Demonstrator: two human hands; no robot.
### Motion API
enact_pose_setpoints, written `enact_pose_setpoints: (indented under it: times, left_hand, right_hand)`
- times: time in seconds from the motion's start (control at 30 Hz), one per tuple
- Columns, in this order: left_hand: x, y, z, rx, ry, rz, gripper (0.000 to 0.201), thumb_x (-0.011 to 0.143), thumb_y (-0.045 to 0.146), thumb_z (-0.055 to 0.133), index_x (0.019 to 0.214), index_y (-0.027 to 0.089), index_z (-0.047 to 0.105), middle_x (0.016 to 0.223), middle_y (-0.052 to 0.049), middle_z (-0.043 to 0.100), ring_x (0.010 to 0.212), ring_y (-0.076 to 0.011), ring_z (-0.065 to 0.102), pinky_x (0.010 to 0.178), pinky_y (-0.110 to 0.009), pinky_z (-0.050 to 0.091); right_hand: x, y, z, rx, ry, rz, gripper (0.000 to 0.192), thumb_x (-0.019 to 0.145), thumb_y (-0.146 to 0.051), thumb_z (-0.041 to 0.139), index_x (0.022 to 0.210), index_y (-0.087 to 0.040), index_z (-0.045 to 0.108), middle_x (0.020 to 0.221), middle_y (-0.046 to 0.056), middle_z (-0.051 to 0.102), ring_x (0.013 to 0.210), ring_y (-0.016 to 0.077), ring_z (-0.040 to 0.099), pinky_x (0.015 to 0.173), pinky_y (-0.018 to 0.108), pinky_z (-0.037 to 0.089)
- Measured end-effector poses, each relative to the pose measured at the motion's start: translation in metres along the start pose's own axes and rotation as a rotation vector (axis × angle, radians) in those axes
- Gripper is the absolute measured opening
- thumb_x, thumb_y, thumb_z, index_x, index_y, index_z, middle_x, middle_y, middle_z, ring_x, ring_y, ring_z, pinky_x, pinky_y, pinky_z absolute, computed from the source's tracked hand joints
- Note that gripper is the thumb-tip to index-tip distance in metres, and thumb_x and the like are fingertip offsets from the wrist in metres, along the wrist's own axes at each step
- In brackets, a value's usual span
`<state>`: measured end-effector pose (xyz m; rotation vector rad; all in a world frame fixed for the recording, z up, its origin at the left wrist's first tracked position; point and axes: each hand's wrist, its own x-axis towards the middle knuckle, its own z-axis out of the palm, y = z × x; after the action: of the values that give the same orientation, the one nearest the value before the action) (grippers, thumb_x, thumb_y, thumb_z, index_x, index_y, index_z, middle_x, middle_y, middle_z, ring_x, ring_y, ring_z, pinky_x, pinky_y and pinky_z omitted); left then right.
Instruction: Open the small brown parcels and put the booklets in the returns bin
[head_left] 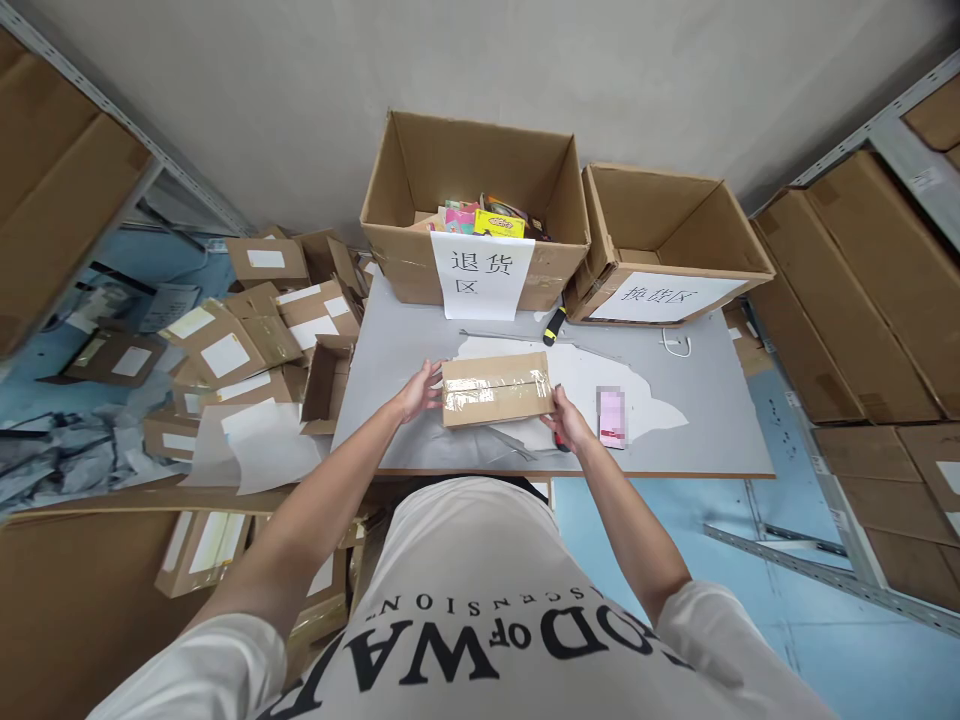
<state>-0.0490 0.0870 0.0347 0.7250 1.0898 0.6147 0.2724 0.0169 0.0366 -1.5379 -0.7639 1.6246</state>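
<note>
A small cardboard box [496, 390] is held between my two hands above the grey table, its top seam covered with shiny clear tape. My left hand [421, 392] grips its left end, fingers against the side. At the opposite end, my right hand [570, 418] has its thumb and fingers on the right edge. Partly hidden below the right hand is a red and black object [560, 441]; whether it lies on the table or is held I cannot tell. A phone [612, 415] with a pink screen lies right of that hand.
Behind stand a large open carton [405, 262] holding colourful packages and a second open carton [660, 200], both with paper signs. A yellow and black tool [554, 326] lies before them. Opened boxes [225, 350] pile up left; a shelf of cartons [847, 300] stands right.
</note>
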Motion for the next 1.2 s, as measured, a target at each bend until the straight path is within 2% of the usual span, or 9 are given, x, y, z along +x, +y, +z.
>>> enact_pose_setpoints:
  times: [0.17,0.37,0.53,0.63,0.7,0.83,0.97,1.07,1.2]
  left_hand:
    - [-0.029,-0.022,0.009,-0.144,0.085,0.069,0.078,0.085,0.073,0.023,0.147,0.026,0.026,0.15,-0.011,0.034,0.116,-0.0239,0.057,0.093,-0.041,0.048]
    - [-0.069,-0.06,0.045,-0.272,0.098,0.099,0.086,0.082,0.077,0.013,0.144,0.021,0.032,0.144,-0.014,0.043,0.128,-0.0253,0.047,0.096,-0.041,0.045]
    - [-0.079,-0.087,0.064,-0.397,0.099,0.02,0.086,0.08,0.078,0.023,0.142,0.019,0.035,0.143,-0.017,0.044,0.134,-0.0254,0.04,0.1,-0.042,0.041]
    - [-0.076,-0.089,0.059,-0.37,0.121,-0.051,0.083,0.082,0.076,0.024,0.144,0.021,0.033,0.145,-0.016,0.041,0.134,-0.0242,0.039,0.105,-0.042,0.036]
    - [-0.073,-0.083,0.051,-0.286,0.124,-0.112,0.081,0.082,0.075,0.025,0.144,0.022,0.034,0.146,-0.016,0.039,0.135,-0.0258,0.038,0.107,-0.045,0.033]
    - [-0.067,-0.064,0.036,-0.003,0.157,-0.206,0.078,0.08,0.076,0.032,0.135,0.023,0.049,0.147,-0.016,0.037,0.14,-0.0327,0.026,0.107,-0.053,0.027]
    - [-0.05,-0.042,0.027,0.132,0.184,-0.152,0.077,0.08,0.075,0.035,0.134,0.022,0.05,0.152,-0.012,0.027,0.142,-0.0318,0.02,0.111,-0.051,0.023]
    - [-0.033,-0.022,0.024,0.066,0.142,-0.09,0.088,0.08,0.078,0.023,0.141,0.017,0.04,0.154,-0.013,0.022,0.142,-0.0296,0.022,0.11,-0.046,0.029]
    - [-0.014,0.001,0.028,0.0,0.063,-0.102,0.097,0.077,0.082,0.01,0.142,0.014,0.036,0.154,-0.015,0.023,0.141,-0.0313,0.024,0.103,-0.046,0.038]
  right_hand:
    - [0.052,-0.042,0.003,-0.161,0.015,-0.077,0.059,0.088,-0.066,0.032,0.121,-0.025,0.058,0.134,0.005,0.055,0.122,0.0229,0.049,0.093,0.038,0.047]
    - [0.108,-0.083,0.023,-0.343,-0.013,-0.158,0.058,0.084,-0.066,0.043,0.108,-0.019,0.067,0.112,0.006,0.068,0.106,0.024,0.059,0.096,0.041,0.043]
    - [0.134,-0.079,0.042,-0.457,-0.071,-0.24,0.059,0.083,-0.066,0.044,0.101,-0.016,0.069,0.115,0.008,0.067,0.112,0.0251,0.057,0.104,0.04,0.035]
    - [0.143,-0.071,0.051,-0.491,-0.093,-0.26,0.059,0.084,-0.063,0.047,0.116,-0.016,0.063,0.131,0.009,0.058,0.122,0.0245,0.05,0.109,0.04,0.029]
    - [0.145,-0.067,0.055,-0.49,-0.086,-0.248,0.065,0.084,-0.061,0.049,0.131,-0.017,0.052,0.142,0.009,0.047,0.129,0.024,0.043,0.112,0.04,0.024]
    - [0.132,-0.061,0.054,-0.41,-0.091,-0.251,0.078,0.083,-0.06,0.052,0.147,-0.022,0.029,0.152,0.006,0.032,0.139,0.0223,0.029,0.115,0.041,0.017]
    - [0.091,-0.041,0.046,-0.205,-0.05,-0.206,0.079,0.086,-0.062,0.045,0.15,-0.028,0.013,0.157,0.002,0.019,0.143,0.019,0.021,0.114,0.042,0.023]
    - [0.05,-0.02,0.04,-0.017,-0.056,-0.056,0.074,0.088,-0.064,0.036,0.15,-0.029,0.014,0.157,0.005,0.019,0.141,0.0212,0.026,0.108,0.044,0.033]
    - [0.008,-0.006,0.044,0.086,-0.1,0.06,0.074,0.087,-0.069,0.027,0.147,-0.025,0.025,0.156,0.006,0.022,0.141,0.0232,0.026,0.105,0.044,0.039]
